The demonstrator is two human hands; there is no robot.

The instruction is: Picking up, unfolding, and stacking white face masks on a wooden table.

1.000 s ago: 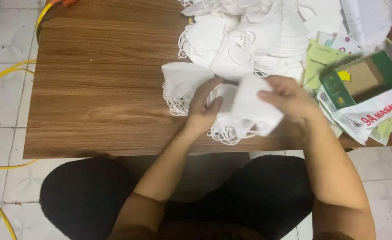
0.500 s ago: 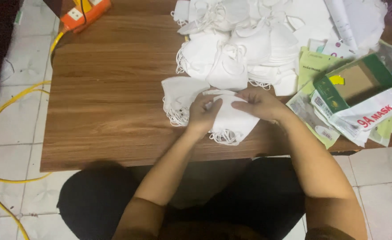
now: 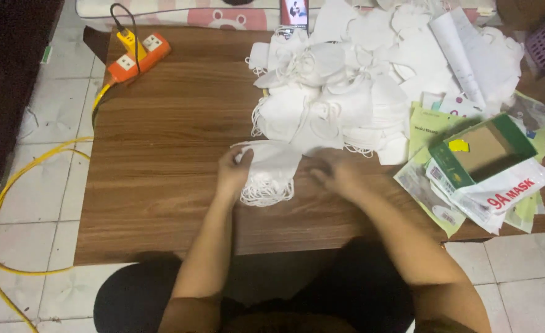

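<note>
Left hand (image 3: pixel 234 171) on stacked white masks (image 3: pixel 271 172), right hand (image 3: pixel 336 174) just beside.

The folded white mask (image 3: pixel 271 165) no longer sits raised between both hands; it now lies flat on the small stack near the middle of the frame. The left hand (image 3: pixel 234 172) rests at its left edge, while the right hand (image 3: pixel 336 174) has let go and lies blurred to its right.
</note>
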